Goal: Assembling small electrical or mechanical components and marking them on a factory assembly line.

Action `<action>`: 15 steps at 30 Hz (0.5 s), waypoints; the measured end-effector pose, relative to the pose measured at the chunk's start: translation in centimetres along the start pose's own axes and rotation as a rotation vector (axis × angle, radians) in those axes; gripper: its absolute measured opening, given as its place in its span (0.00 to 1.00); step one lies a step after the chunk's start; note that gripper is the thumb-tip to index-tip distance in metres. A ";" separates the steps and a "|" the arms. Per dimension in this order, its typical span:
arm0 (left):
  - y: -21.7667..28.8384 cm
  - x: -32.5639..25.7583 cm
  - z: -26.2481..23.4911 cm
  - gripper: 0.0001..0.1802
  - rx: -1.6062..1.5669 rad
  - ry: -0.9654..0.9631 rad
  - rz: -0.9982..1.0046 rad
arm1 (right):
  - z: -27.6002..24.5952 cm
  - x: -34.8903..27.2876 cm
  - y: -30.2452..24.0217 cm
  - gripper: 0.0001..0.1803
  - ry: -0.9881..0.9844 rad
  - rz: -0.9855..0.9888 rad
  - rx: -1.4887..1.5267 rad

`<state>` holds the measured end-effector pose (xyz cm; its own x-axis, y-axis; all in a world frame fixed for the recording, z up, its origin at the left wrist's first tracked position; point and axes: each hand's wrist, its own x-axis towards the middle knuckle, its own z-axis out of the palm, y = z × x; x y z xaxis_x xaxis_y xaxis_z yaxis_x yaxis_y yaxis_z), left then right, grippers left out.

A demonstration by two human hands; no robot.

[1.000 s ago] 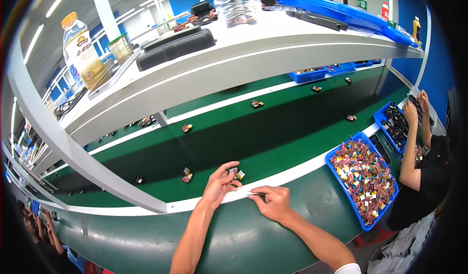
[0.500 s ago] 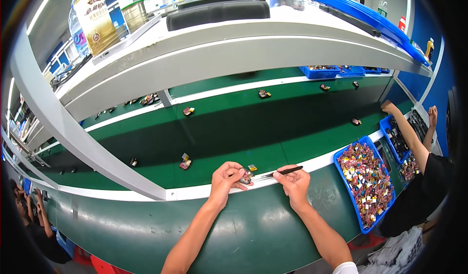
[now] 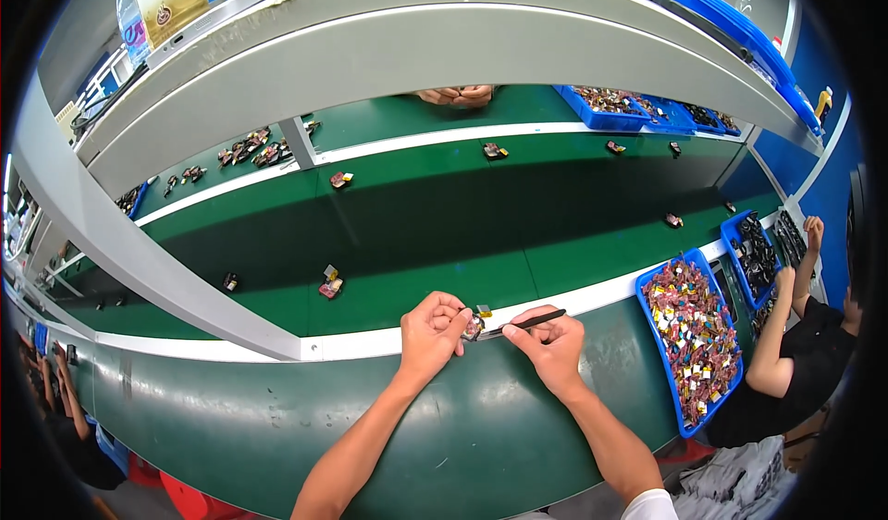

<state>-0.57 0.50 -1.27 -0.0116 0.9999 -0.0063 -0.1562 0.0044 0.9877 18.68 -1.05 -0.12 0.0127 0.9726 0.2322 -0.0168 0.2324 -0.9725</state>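
As loose assemblies (image 3: 330,283) dotted a green belt (image 3: 555,270), a person worked bare-handed on one small electronic piece (image 3: 474,326), held up by the white rail (image 3: 361,345) that ran between the belt and a dark green bench (image 3: 277,418). The left hand (image 3: 431,333) pinched the piece between thumb and fingers, a yellow tab (image 3: 485,311) showing at its far side. The right hand (image 3: 550,344) was closed around a slim black tool (image 3: 539,320), gripped much like a pen, its thin tip directed left toward the piece; whether the two touched could not be made out.

To the right, well apart from both hands, stood a blue tray (image 3: 683,424) heaped with reddish parts flecked white, yellow and blue. Beyond it, a second blue container (image 3: 727,236) held black parts, close to a co-worker in a black shirt (image 3: 814,363), one hand lifted. Across the belt, another person's hands (image 3: 458,95) came together just below a grey shelf (image 3: 388,53), to the left of a filled blue bin (image 3: 606,120). A bottle with a white and gold label (image 3: 171,6) stood near the shelf's left end. At lower left, a red stool (image 3: 199,500) showed beside the bench's near edge.
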 end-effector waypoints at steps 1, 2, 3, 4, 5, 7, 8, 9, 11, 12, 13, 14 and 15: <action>-0.2 0.0 0.1 0.06 0.001 0.003 0.008 | 0.1 -0.1 0.1 0.06 0.013 -0.007 -0.038; -0.4 0.0 0.2 0.06 0.002 0.007 0.016 | 0.1 -0.2 0.2 0.06 0.025 -0.015 -0.077; -0.5 0.0 0.3 0.06 0.000 0.006 0.013 | 0.1 -0.2 0.4 0.06 0.025 -0.013 -0.078; -0.6 0.0 0.3 0.06 0.012 0.004 0.024 | 0.0 -0.2 0.5 0.06 0.034 -0.018 -0.113; -0.6 -0.1 0.3 0.06 0.024 0.003 0.035 | 0.1 -0.2 0.6 0.07 0.042 -0.025 -0.148; -0.5 -0.1 0.3 0.06 0.028 0.005 0.036 | 0.2 -0.3 0.6 0.06 0.043 -0.013 -0.147; -0.5 -0.2 0.3 0.06 0.033 0.006 0.040 | 0.3 -0.3 0.6 0.06 0.046 -0.004 -0.147; -0.6 -0.2 0.3 0.06 0.032 0.006 0.037 | 0.3 -0.3 0.5 0.06 0.046 -0.002 -0.148; -0.6 -0.1 0.3 0.06 0.053 0.002 0.036 | 0.2 -0.3 0.3 0.06 0.030 0.088 -0.092; -0.6 -0.2 0.3 0.06 0.053 0.002 0.037 | 0.1 -0.2 0.5 0.06 0.030 0.088 -0.092; -0.5 -0.2 0.4 0.06 0.061 -0.003 0.043 | 0.1 -0.1 1.0 0.06 0.038 0.093 -0.016; -0.5 -0.2 0.4 0.06 0.069 -0.007 0.048 | 0.1 -0.1 1.3 0.06 0.045 0.099 0.059; -0.6 -0.2 0.4 0.06 0.069 -0.008 0.048 | 0.1 -0.1 1.3 0.06 0.046 0.099 0.059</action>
<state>-0.10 0.31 -1.82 -0.0096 0.9990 0.0426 -0.0873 -0.0433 0.9952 18.60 -0.81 -1.39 0.0540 0.9897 0.1327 -0.0790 0.1367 -0.9875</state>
